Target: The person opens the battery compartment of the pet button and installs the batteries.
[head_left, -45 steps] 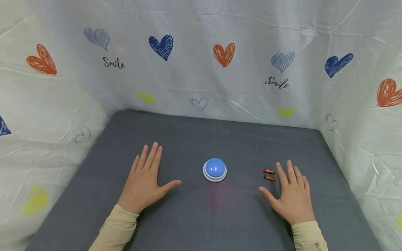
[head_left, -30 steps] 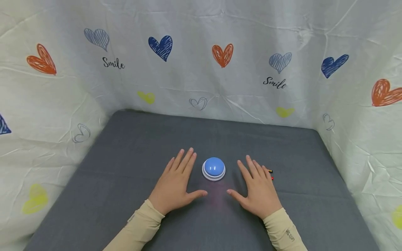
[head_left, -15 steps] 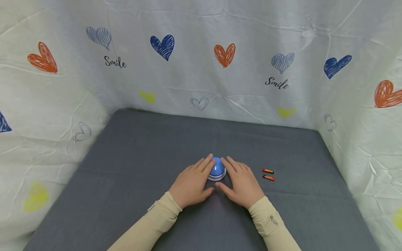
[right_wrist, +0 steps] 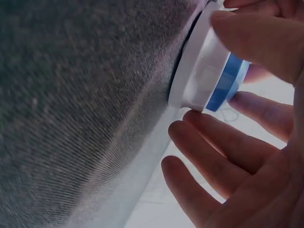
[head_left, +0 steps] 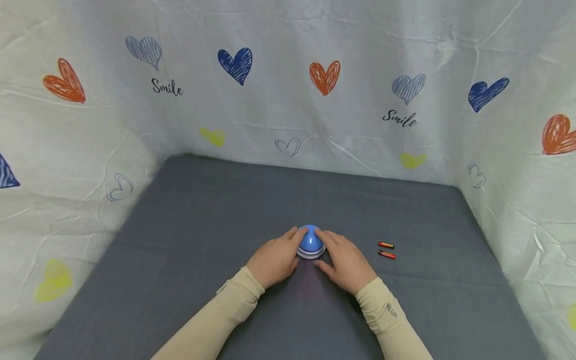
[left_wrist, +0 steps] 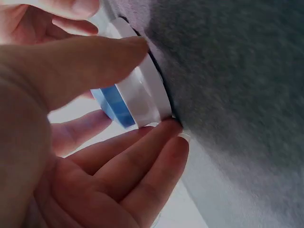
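Note:
A push button with a blue dome (head_left: 310,241) and a white round base (left_wrist: 147,95) is on the grey tabletop, between both hands. My left hand (head_left: 275,256) grips its left side. In the left wrist view the thumb (left_wrist: 102,64) lies along the white base, with fingertips at the base's edge and the index finger by the dome. From the right, my right hand (head_left: 347,259) holds the button too. Its thumb (right_wrist: 256,38) is at the base in the right wrist view, with the index finger at the dome and other fingers curled below. Palms hide part of the button in the head view.
Two small red-and-black batteries (head_left: 387,250) lie side by side on the grey cloth (head_left: 216,200), to the right of my right hand. A white curtain (head_left: 279,110) printed with hearts and "Smile" surrounds the table at the back and sides.
Both hands have moved inward from either side of the table to the push button, and their fingers have curled round it. The batteries stay where they were.

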A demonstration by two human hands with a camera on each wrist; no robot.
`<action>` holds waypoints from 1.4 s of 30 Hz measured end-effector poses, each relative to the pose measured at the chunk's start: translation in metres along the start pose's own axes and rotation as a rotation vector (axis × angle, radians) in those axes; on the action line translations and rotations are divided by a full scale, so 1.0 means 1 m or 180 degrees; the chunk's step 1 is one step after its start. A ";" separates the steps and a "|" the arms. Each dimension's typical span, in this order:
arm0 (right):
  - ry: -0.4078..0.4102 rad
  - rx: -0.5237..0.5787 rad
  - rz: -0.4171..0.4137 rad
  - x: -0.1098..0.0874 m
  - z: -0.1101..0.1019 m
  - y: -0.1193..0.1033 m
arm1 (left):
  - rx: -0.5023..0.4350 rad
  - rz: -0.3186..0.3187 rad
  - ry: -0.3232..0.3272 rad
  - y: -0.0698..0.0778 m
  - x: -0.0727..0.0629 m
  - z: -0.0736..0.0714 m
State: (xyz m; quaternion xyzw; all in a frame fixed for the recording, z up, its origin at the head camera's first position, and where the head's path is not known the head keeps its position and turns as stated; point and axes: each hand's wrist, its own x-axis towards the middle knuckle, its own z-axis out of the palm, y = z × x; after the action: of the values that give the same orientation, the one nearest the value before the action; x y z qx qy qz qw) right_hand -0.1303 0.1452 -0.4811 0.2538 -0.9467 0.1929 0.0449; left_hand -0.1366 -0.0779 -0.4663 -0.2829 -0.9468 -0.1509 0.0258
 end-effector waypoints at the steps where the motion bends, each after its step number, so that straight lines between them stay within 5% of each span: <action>1: 0.0018 -0.0010 -0.0016 0.000 0.000 0.000 | -0.0042 0.0011 -0.0005 0.000 0.001 0.000; 8: 0.0048 0.0110 0.0065 0.000 0.002 0.000 | -0.0348 -0.0018 -0.0063 0.000 0.004 0.003; 20: -0.0035 0.0304 0.0115 -0.002 -0.004 -0.005 | -0.0374 0.0101 -0.0123 -0.002 0.002 0.000; 31: 0.0597 0.0352 -0.0095 -0.005 -0.015 -0.004 | -0.0816 0.0145 -0.0102 -0.003 0.001 -0.017; 42: 0.0294 0.0458 0.0363 -0.007 -0.010 -0.008 | -0.1084 0.0007 -0.0450 -0.001 -0.006 -0.002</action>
State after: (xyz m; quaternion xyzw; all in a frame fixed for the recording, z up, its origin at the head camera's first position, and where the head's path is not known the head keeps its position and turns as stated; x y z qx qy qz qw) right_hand -0.1209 0.1461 -0.4700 0.1929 -0.9403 0.2741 0.0590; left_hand -0.1324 -0.0828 -0.4654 -0.2941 -0.9068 -0.2887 -0.0889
